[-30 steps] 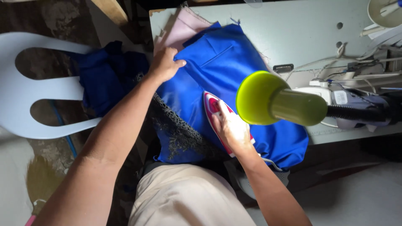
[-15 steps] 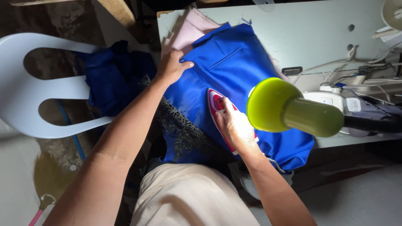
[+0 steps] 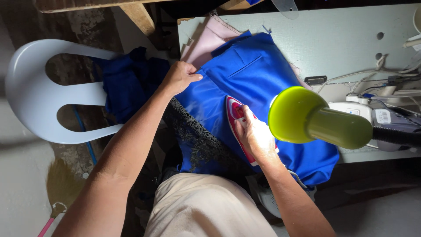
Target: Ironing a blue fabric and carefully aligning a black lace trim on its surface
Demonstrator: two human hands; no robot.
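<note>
Blue fabric [image 3: 258,87] lies spread on the pale surface [image 3: 342,39] in the head view, its near edge hanging off toward the person's lap, with a pink cloth [image 3: 206,41] underneath at the far corner. The right hand [image 3: 254,136] is wrapped around the handle of a pink-and-white iron [image 3: 234,115], fingers [image 3: 245,120] curled tight on it, sole down on the blue fabric. The left hand [image 3: 180,78] sits at the fabric's left edge, its fingers closed narrowly in a pinch on the cloth, well to the left of the iron. The risk, as a judgement, is heat: an iron resting in one spot could scorch or shine the glossy cloth, and a fold pressed under it would set a crease. The pinching fingers could be burnt if the iron slides leftward toward them. Black lace [image 3: 197,140] lies just left of the iron, below the left hand, and looks delicate enough to melt or snag. Loose cables [image 3: 351,79] lie beyond the right hand and could catch. A yellow-green lamp shade [image 3: 298,115] sits in front of the right side of the cloth, hiding what lies there. The iron's sole, cord and much of its body are covered by the hand. A white plastic chair [image 3: 39,96] at left holds more blue cloth, its shape unclear in shadow.
</note>
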